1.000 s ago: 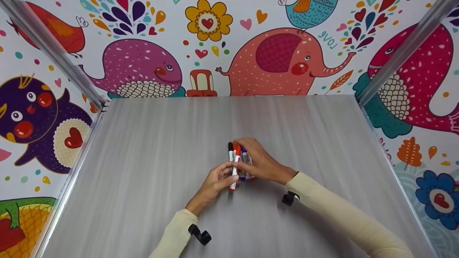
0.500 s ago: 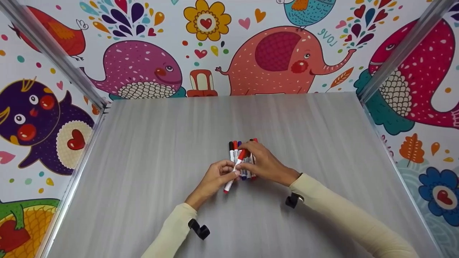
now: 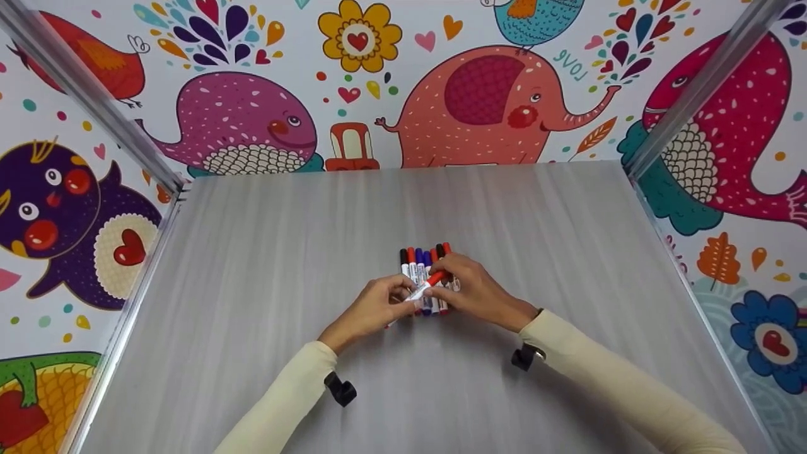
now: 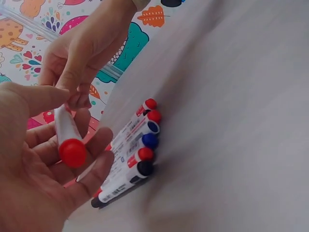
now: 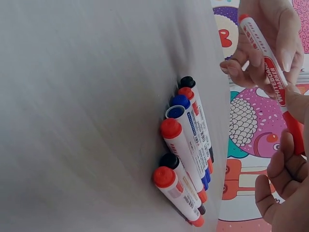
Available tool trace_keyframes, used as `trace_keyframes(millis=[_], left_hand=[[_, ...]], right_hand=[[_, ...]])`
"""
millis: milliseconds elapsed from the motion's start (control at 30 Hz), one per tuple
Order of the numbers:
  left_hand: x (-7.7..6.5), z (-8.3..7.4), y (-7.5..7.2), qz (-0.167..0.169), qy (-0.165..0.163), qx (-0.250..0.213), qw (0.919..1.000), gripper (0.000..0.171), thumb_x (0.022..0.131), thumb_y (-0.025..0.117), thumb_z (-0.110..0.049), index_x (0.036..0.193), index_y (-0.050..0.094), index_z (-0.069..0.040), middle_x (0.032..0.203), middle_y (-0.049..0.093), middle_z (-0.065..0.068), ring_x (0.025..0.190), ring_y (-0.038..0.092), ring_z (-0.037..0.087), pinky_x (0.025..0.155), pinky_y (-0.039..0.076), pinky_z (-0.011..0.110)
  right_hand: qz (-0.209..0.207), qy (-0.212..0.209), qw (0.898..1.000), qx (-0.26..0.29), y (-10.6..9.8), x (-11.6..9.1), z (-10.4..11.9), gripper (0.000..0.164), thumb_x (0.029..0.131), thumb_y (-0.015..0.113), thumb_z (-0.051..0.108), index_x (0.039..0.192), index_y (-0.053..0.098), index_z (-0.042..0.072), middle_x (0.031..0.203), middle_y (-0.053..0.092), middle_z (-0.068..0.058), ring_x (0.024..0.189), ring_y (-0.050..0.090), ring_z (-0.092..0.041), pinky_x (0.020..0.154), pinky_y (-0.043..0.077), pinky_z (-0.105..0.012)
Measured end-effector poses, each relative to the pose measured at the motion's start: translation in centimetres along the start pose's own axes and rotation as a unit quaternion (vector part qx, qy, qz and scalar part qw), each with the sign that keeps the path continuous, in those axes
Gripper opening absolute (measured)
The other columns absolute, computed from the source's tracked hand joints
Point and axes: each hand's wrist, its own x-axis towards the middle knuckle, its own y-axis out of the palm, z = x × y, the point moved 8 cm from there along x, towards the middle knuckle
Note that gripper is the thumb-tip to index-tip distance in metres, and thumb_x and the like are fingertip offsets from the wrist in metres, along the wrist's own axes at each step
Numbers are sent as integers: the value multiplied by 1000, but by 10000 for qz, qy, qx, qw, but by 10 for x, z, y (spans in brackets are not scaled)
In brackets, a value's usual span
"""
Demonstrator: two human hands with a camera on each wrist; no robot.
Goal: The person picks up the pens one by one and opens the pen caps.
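A red whiteboard marker (image 5: 265,58) is held slanted above the table between both hands. My left hand (image 3: 369,308) pinches its white barrel between thumb and fingers. Over at the capped end, the thumb and fingers of my right hand (image 3: 482,293) grip the red cap, which is on. In the left wrist view the red end plug (image 4: 72,153) points toward the camera. Beneath the hands, several white-bodied markers (image 5: 186,145) lie side by side in a row, with black, red and blue caps. The head view shows their lower ends partly hidden by the hands.
The grey wood-grain table (image 3: 284,233) surrounds the markers. Metal posts (image 3: 94,101) and printed walls with cartoon animals (image 3: 479,107) enclose its back and sides. Black bands (image 3: 340,389) hang at both wrists over pale sleeves.
Both hands lift the red marker off the row and tilt it, its cap swinging to the right. More of the lined-up markers show now. The right hand has shifted slightly right and down.
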Motion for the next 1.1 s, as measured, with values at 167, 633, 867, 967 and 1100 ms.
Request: trace_keyframes(millis=[167, 633, 867, 967, 1100], left_hand=[[5, -6, -4, -24, 186, 233, 9996, 15, 101, 78, -11, 115, 73, -6, 96, 74, -1, 87, 68, 14, 80, 59, 30], [11, -19, -8, -143, 908, 1326, 9869, 15, 102, 78, -9, 118, 78, -7, 107, 78, 2, 97, 68, 15, 88, 60, 36], [6, -31, -2, -570, 1870, 2691, 9431, 19, 99, 83, -10, 117, 79, -6, 111, 81, 7, 100, 73, 22, 91, 62, 42], [2, -35, 0, -724, 2269, 3061, 9217, 19, 99, 83, -11, 117, 79, -6, 109, 81, 6, 101, 74, 21, 91, 62, 42], [0, -38, 5, -732, 2484, 3393, 9043, 22, 101, 82, -14, 120, 79, -5, 112, 81, 5, 101, 72, 21, 92, 61, 43]], right_hand=[[-64, -80, 9999, -113, -4, -3, 3, 33, 93, 90, 9, 120, 74, 1, 107, 70, -5, 95, 66, -21, 83, 61, -41], [-48, -117, 9996, -246, -5, -8, 4, 18, 101, 83, 21, 114, 79, 9, 105, 76, 0, 93, 67, -16, 88, 57, -42], [17, 42, 10000, -23, -3, -11, 1, 14, 101, 82, 19, 111, 83, 9, 99, 78, 1, 85, 64, -12, 75, 58, -35], [106, 283, 9990, 320, -3, -10, -2, 11, 102, 82, 18, 107, 84, 9, 93, 76, 2, 81, 62, -9, 70, 56, -30], [282, 785, 9934, 784, -1, -10, -7, 10, 104, 80, 20, 102, 84, 10, 83, 70, 7, 73, 58, -7, 65, 48, -24]])
